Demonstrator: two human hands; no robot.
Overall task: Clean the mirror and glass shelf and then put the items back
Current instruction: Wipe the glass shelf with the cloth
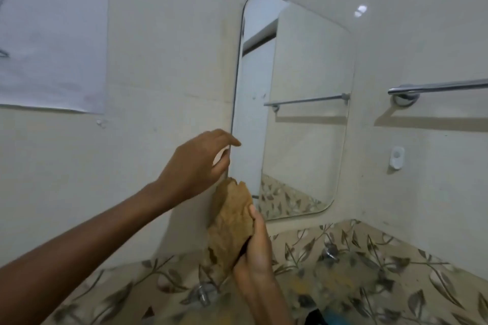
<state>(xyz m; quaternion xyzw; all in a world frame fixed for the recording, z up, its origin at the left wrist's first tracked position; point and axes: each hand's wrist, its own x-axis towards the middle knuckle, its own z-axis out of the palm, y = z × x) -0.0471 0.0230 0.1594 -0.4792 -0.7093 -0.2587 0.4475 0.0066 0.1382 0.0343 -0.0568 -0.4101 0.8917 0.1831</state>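
A tall mirror (303, 113) with rounded corners hangs on the cream wall, seen at an angle. My right hand (257, 248) is shut on a crumpled brown cloth (229, 224), held up just below the mirror's lower left corner. My left hand (195, 166) hovers above the cloth at the mirror's left edge, fingers curled and apart, holding nothing. The glass shelf is barely visible; two metal brackets (204, 294) stick out of the leaf-patterned tiles below the mirror. No shelf items are in view.
A chrome towel rail (435, 87) is fixed to the right wall, with a small white hook (397, 157) below it. A white paper sheet (52, 31) hangs on the wall at upper left. Leaf-patterned tiles (369, 272) run along the lower wall.
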